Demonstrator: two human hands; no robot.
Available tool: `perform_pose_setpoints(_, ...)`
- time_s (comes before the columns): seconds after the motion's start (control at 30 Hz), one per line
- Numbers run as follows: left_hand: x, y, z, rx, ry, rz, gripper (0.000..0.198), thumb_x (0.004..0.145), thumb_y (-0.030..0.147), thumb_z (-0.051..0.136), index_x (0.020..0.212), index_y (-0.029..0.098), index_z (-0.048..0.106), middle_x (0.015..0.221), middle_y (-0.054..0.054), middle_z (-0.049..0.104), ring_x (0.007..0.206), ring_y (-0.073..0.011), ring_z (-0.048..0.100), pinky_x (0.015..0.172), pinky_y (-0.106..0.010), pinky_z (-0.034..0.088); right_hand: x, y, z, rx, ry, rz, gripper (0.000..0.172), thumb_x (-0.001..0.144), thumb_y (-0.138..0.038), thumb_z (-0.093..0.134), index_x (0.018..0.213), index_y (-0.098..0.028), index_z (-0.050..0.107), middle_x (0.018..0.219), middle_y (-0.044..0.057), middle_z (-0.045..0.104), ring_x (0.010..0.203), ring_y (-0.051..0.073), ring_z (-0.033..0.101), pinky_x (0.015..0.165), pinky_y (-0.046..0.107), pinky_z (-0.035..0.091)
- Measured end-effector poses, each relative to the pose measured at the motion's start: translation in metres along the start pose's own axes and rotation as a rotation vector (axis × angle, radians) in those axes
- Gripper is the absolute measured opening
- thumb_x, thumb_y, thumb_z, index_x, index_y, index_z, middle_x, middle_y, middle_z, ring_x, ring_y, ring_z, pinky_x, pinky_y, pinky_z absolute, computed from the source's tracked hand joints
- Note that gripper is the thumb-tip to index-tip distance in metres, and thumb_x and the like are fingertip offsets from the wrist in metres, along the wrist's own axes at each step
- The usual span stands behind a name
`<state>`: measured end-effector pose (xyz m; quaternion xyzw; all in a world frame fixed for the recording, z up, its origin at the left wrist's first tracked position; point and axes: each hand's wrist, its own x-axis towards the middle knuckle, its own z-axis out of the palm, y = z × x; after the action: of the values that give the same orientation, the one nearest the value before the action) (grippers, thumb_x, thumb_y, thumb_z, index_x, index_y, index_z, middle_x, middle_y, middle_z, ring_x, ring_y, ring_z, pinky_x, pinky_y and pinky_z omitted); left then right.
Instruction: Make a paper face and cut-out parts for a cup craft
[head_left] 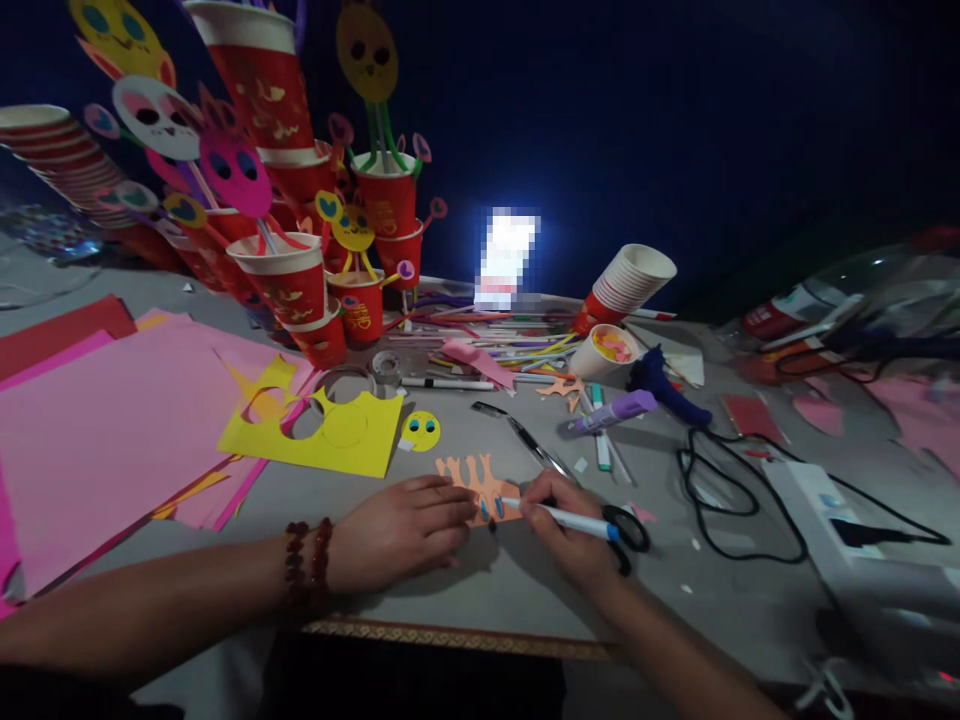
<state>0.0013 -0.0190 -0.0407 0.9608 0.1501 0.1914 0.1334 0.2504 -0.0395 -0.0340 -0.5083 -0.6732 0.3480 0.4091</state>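
My left hand [405,530], with a beaded bracelet on the wrist, lies flat on the table. Its fingertips rest on the left side of an orange paper cutout [469,470] with blue marks. In my right hand [566,540] is a white marker with a blue end [585,524]; its tip is at the paper beside a blue mark. Partly hidden under that hand are scissors with black handles [634,528]. A small yellow paper face [421,430] lies beyond my left hand, and a black pen [525,440] beyond the cutout.
Yellow paper with round holes [375,455] and pink sheets [142,440] lie left. Decorated red paper cups [281,285] stand behind them. A purple glue stick [615,410], a blue glue gun [667,385], a black cable [739,555] and a white power strip [825,530] lie right.
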Motion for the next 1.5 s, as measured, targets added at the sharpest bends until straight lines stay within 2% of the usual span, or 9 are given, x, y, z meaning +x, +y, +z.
perform_pose_setpoints(0.23,0.001,0.000,-0.005,-0.128,0.001,-0.027,0.024,0.099,0.029,0.050,0.115,0.013,0.057,0.125,-0.012,0.064,0.131,-0.0253,0.047,0.109,-0.043,0.041,-0.006,0.003,-0.001,0.064,0.063,0.106,0.012,0.086,-0.028,0.057,0.077,-0.022,0.054,0.062,-0.003,0.054,0.055,0.015,0.052,0.051,0.026,0.041)
perform_pose_setpoints(0.43,0.002,-0.001,-0.013,-0.209,0.086,-0.065,0.024,0.100,0.029,0.046,0.118,0.016,0.055,0.117,-0.010,0.066,0.125,-0.0239,0.049,0.111,-0.044,0.036,-0.008,-0.005,-0.003,-0.010,0.184,-0.062,0.003,0.086,-0.025,0.061,0.086,-0.022,0.061,0.077,0.002,0.064,0.067,0.019,0.062,0.062,0.029,0.049)
perform_pose_setpoints(0.5,0.003,0.000,-0.016,-0.243,0.140,-0.121,0.024,0.101,0.033,0.042,0.111,0.016,0.057,0.110,-0.011,0.066,0.115,-0.0216,0.054,0.107,-0.040,0.040,-0.009,-0.014,-0.007,0.019,0.161,-0.085,0.003,0.086,-0.024,0.062,0.088,-0.022,0.062,0.079,0.003,0.066,0.070,0.019,0.064,0.064,0.030,0.050)
perform_pose_setpoints(0.63,0.006,0.007,-0.025,-0.317,0.212,-0.222,0.036,0.102,0.045,0.035,0.104,0.017,0.059,0.097,-0.009,0.066,0.099,-0.0195,0.057,0.092,-0.033,0.046,-0.018,-0.041,-0.012,0.191,-0.005,0.012,0.011,0.091,-0.030,0.056,0.084,-0.022,0.061,0.069,0.001,0.067,0.059,0.017,0.060,0.053,0.026,0.046)
perform_pose_setpoints(0.83,0.010,0.022,-0.034,-0.350,0.208,-0.248,0.050,0.099,0.057,0.029,0.097,0.017,0.060,0.088,-0.007,0.066,0.090,-0.0196,0.056,0.086,-0.033,0.043,-0.032,-0.060,0.004,0.302,-0.062,0.001,0.012,0.090,-0.031,0.056,0.084,-0.021,0.059,0.069,0.002,0.066,0.056,0.015,0.057,0.050,0.024,0.044)
perform_pose_setpoints(1.07,0.012,0.037,-0.038,-0.290,0.132,-0.202,0.060,0.099,0.060,0.020,0.094,0.016,0.060,0.084,-0.007,0.064,0.084,-0.0189,0.056,0.083,-0.032,0.043,-0.044,-0.068,0.016,0.338,-0.094,-0.005,0.010,0.088,-0.029,0.056,0.083,-0.020,0.058,0.068,0.001,0.065,0.055,0.014,0.055,0.049,0.024,0.043)
perform_pose_setpoints(1.3,0.008,0.060,-0.035,-0.153,0.133,-0.089,0.060,0.101,0.057,0.015,0.089,0.018,0.058,0.074,-0.005,0.064,0.066,-0.0160,0.056,0.062,-0.026,0.039,-0.064,-0.068,0.023,0.334,-0.072,-0.040,0.023,0.091,-0.038,0.054,0.076,-0.021,0.059,0.061,-0.001,0.058,0.054,0.014,0.053,0.050,0.024,0.041)
perform_pose_setpoints(1.37,0.007,0.069,-0.033,-0.152,0.136,-0.136,0.062,0.100,0.057,0.011,0.087,0.018,0.057,0.072,-0.004,0.064,0.062,-0.0152,0.056,0.059,-0.026,0.037,-0.068,-0.068,0.028,0.383,-0.080,-0.035,0.028,0.092,-0.043,0.053,0.075,-0.021,0.058,0.061,-0.001,0.057,0.053,0.014,0.053,0.050,0.024,0.041)
perform_pose_setpoints(1.5,0.004,0.089,-0.031,-0.279,0.192,-0.357,0.059,0.099,0.061,0.014,0.095,0.019,0.055,0.073,-0.002,0.064,0.058,-0.0139,0.056,0.055,-0.023,0.038,-0.076,-0.071,0.042,0.485,-0.037,-0.009,0.032,0.091,-0.049,0.053,0.077,-0.021,0.059,0.056,-0.003,0.054,0.049,0.013,0.049,0.049,0.024,0.039)
